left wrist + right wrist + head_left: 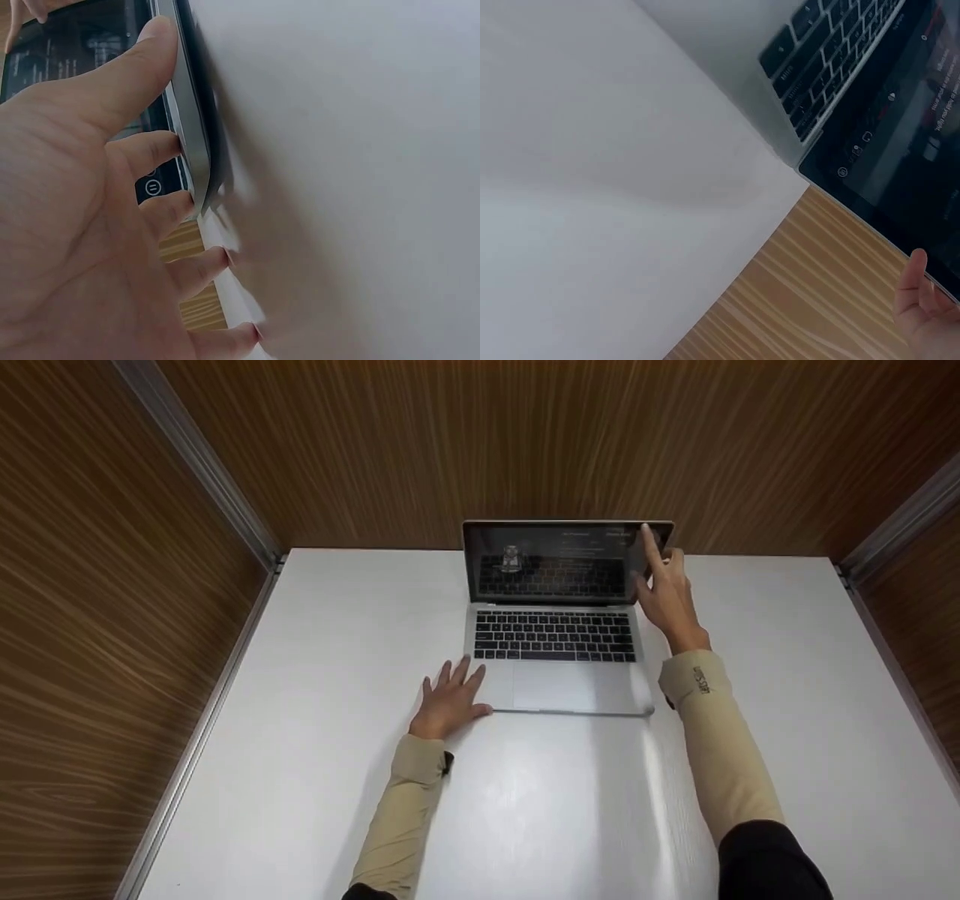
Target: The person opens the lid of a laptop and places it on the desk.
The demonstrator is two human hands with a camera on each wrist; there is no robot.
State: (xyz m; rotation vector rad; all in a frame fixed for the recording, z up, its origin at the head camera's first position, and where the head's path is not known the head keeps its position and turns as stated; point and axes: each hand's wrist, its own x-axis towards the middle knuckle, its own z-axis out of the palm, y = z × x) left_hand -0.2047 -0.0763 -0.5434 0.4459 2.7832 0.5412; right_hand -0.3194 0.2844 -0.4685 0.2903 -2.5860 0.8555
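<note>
An open silver laptop (555, 686) lies on the white table, its dark screen (547, 562) tilted up and showing faint text and a small picture. My left hand (448, 705) spreads at the laptop's front left corner, thumb on the front edge. In the left wrist view, the left hand's thumb and two fingers touch the laptop body, while the other fingertips reach the table. My right hand (670, 594) holds the right edge of the lid, index finger stretched toward the top corner. From the right wrist camera, its thumb (918, 262) lies on the bezel, the other fingers partly hidden behind.
The white table (330, 660) stretches to both sides of the laptop. A brown wood-grain panel (420, 450) rises right behind the screen. More wood panels with metal rails (217, 690) bound the table at left and right.
</note>
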